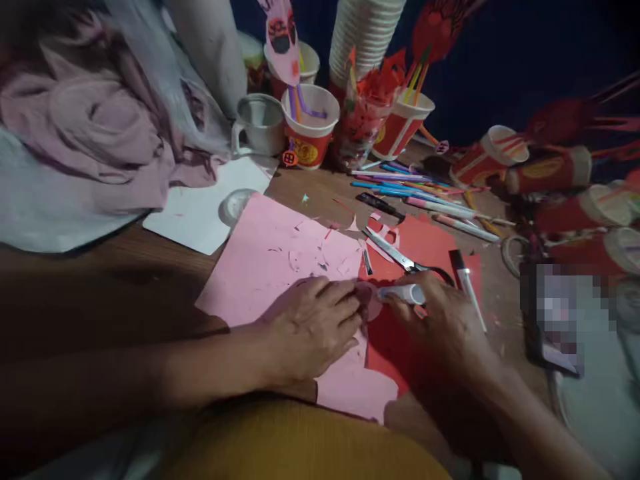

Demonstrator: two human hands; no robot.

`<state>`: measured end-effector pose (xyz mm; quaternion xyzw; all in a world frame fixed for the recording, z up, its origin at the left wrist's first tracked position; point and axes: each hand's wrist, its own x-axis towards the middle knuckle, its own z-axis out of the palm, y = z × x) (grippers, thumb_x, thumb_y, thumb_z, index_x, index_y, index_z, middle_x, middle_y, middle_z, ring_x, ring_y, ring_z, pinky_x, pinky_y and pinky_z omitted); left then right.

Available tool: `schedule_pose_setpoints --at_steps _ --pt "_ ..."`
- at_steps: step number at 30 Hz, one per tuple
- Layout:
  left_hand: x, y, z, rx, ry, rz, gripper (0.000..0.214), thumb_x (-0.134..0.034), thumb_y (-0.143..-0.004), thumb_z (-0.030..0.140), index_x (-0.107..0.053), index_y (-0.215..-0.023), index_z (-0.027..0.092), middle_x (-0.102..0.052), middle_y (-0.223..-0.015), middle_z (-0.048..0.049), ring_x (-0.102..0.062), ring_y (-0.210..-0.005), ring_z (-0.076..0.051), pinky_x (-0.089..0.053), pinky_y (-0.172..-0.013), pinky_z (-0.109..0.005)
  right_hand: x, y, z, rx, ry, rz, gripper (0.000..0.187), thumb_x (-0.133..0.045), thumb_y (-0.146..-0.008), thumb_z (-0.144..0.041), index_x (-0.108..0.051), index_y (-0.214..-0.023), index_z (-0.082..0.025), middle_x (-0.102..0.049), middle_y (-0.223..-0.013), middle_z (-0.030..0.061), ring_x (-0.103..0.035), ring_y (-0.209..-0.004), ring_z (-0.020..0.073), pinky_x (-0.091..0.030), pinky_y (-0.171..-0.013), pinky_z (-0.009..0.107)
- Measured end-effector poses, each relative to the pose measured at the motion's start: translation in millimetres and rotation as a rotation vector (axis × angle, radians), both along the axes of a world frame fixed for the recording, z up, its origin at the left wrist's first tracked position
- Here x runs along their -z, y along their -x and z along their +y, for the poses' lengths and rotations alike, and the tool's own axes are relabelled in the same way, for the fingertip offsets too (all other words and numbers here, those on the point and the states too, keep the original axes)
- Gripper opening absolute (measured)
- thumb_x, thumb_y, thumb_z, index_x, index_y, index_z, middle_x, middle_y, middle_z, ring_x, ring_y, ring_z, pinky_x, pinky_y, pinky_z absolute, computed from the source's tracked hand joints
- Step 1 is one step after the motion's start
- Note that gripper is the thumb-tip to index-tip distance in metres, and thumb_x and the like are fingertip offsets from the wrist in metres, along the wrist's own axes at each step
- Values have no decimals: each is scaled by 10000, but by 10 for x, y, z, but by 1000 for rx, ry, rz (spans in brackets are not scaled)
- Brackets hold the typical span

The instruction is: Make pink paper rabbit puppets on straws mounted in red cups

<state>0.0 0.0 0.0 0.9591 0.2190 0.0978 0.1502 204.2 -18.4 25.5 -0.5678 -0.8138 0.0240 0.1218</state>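
As right hand grips, tube points left.

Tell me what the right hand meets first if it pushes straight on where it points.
Beyond its white tube, probably the small pink cutout, then the left hand; depth unclear.

Brown wooden surface, cluttered. Pink sheet at centre, red sheet touching its right edge, white sheet at its far-left corner. Loose pens and straws behind the red sheet. Back row: metal mug, upright red paper cups. Tipped cups on the right. Crumpled pink cloth on the left.
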Motion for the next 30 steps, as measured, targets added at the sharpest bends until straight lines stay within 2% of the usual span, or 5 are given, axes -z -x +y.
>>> schedule_pose_setpoints --at_steps 4,13,19,25,30 --pt "-42 1 20 4 2 -19 305 -322 -885 301 -551 -1000 135 -586 -1077 -77 -433 -1072 -247 -318 -816 -388 -42 16 -63 -16 -13 1 125 -430 -833 -272 -500 -773 -188 -586 -577 35 -556 -506 168 -386 -465 267" --pt "-13 5 29 13 -42 -32 241 -380 -865 268 -594 -889 162 -578 -1127 -82 -442 -1050 -248 -318 -788 -392 -10 69 -208 -89 75 135 41 -447 -818 -195 -488 -817 -190 -589 -636 19 -531 -539 148 -390 -499 264" --pt "-7 14 21 19 -55 -27 213 -397 -857 257 -590 -866 167 -577 -1132 -76 -446 -1047 -243 -320 -786 -387 5 80 -210 -49 85 151 51 -460 -816 -219 -500 -838 -194 -592 -638 19 -541 -548 151 -400 -507 270" --pt "-2 -3 31 3 -39 -41 250 -384 -862 264 -572 -969 140 -602 -1058 -79 -459 -1026 -241 -324 -770 -381 4 25 -114 0 -6 43 67 -472 -814 -259 -506 -795 -204 -591 -616 31 -556 -548 175 -401 -497 285" --pt "-12 -7 31 5 -66 -59 246 -410 -851 273 -572 -971 131 -619 -989 -83 -451 -1026 -252 -317 -751 -379 -37 52 38 -40 -42 4 120 -461 -830 -286 -503 -767 -194 -606 -610 42 -560 -524 172 -388 -470 275"
